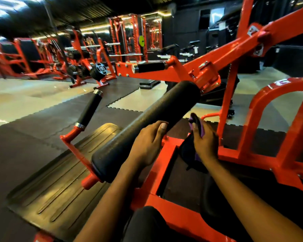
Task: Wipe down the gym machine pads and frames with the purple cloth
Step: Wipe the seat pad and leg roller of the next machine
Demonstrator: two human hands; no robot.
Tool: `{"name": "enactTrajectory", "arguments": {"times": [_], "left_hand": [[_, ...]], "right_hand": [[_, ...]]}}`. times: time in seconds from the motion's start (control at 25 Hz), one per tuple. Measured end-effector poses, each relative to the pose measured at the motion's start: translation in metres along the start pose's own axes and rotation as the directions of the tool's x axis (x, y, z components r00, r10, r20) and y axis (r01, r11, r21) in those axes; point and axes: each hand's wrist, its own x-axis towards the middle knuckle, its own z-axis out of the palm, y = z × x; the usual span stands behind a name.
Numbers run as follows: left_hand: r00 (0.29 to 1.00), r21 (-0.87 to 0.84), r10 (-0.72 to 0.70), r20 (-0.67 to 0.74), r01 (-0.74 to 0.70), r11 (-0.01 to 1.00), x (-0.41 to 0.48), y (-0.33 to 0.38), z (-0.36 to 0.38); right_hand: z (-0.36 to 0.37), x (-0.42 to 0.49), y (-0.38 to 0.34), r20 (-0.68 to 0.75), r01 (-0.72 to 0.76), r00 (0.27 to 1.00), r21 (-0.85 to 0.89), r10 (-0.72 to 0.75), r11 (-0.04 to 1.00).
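Where the left hand (pixel 147 142) grips it, roller pad (pixel 156 114): black, slanting far-right
Right hand (pixel 205 140): clamped on purple cloth (pixel 191 123), just right

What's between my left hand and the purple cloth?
Head view: a piece of orange frame and dark floor, between the left hand on the roller pad and the purple cloth in the right hand.

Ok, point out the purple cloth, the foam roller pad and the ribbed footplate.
purple cloth (pixel 192 121), head view, on its bunched upper end.
foam roller pad (pixel 142 128), head view, mid-length on its black surface.
ribbed footplate (pixel 59 180), head view, on its grooved centre.
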Motion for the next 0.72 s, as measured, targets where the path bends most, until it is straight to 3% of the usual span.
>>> {"name": "enactTrajectory", "arguments": {"times": [0.08,0.2,0.28,0.36,0.4,0.48,0.52,0.6,0.72], "left_hand": [[0.996,0.063,0.007,-0.092,-0.001,0.998,0.005,0.000,-0.030],[0.987,0.149,-0.030,-0.159,0.054,0.987,0.002,-0.011,-0.063],[0.978,0.197,-0.085,-0.189,0.122,0.973,0.000,-0.020,-0.075],[0.963,0.247,-0.180,-0.200,0.227,0.942,0.001,-0.028,-0.082],[0.951,0.280,-0.246,-0.185,0.291,0.915,0.004,-0.031,-0.083],[0.923,0.374,-0.359,-0.139,0.384,0.844,0.007,-0.040,-0.081],[0.914,0.408,-0.390,-0.115,0.402,0.820,0.008,-0.045,-0.079],[0.909,0.430,-0.410,-0.079,0.402,0.808,0.011,-0.055,-0.073],[0.912,0.411,-0.397,-0.107,0.404,0.817,0.014,-0.067,-0.067]], "right_hand": [[0.015,0.019,-0.039,-0.024,0.122,0.992,0.093,-0.120,0.988],[0.038,0.042,-0.089,-0.029,0.297,0.955,0.096,-0.296,0.950],[0.054,0.057,-0.116,0.042,0.432,0.900,0.052,-0.434,0.900],[0.073,0.073,-0.135,0.207,0.532,0.835,-0.073,-0.509,0.844],[0.082,0.080,-0.141,0.358,0.562,0.799,-0.160,-0.482,0.812],[0.102,0.081,-0.142,0.688,0.634,0.668,-0.327,-0.284,0.701],[0.111,0.073,-0.135,0.773,0.671,0.604,-0.363,-0.193,0.647],[0.116,0.064,-0.117,0.779,0.707,0.586,-0.359,-0.222,0.609],[0.106,0.099,-0.096,0.686,0.691,0.658,-0.385,-0.311,0.611]]}}
